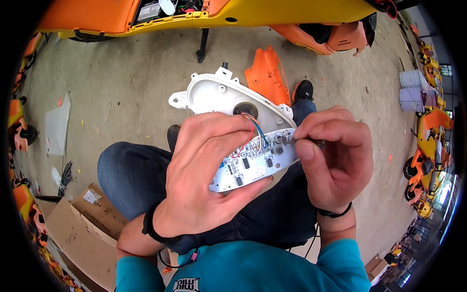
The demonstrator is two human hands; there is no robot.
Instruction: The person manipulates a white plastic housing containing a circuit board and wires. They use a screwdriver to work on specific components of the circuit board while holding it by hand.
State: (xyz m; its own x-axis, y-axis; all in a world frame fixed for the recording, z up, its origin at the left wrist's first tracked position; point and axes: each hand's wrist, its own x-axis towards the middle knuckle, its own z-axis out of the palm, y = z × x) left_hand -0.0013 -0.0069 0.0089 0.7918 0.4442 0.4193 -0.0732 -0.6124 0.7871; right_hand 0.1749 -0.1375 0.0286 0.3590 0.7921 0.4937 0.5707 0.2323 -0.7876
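Observation:
My left hand grips a white circuit board along its left part, with fingers over the top edge and the thumb underneath. Small black chips and other parts dot the board. Thin coloured wires run from it to a round dark opening in a white plastic housing, which lies just beyond the board. At the board's right end, my right hand is closed in a pinch, thumb against forefinger. Something small and dark shows by these fingertips, too hidden to name.
An orange plastic panel lies on the concrete floor behind the housing. Across the far side stands a yellow and orange scooter on its stand. An opened cardboard box and a cable bundle are at left. Parked scooters line the right.

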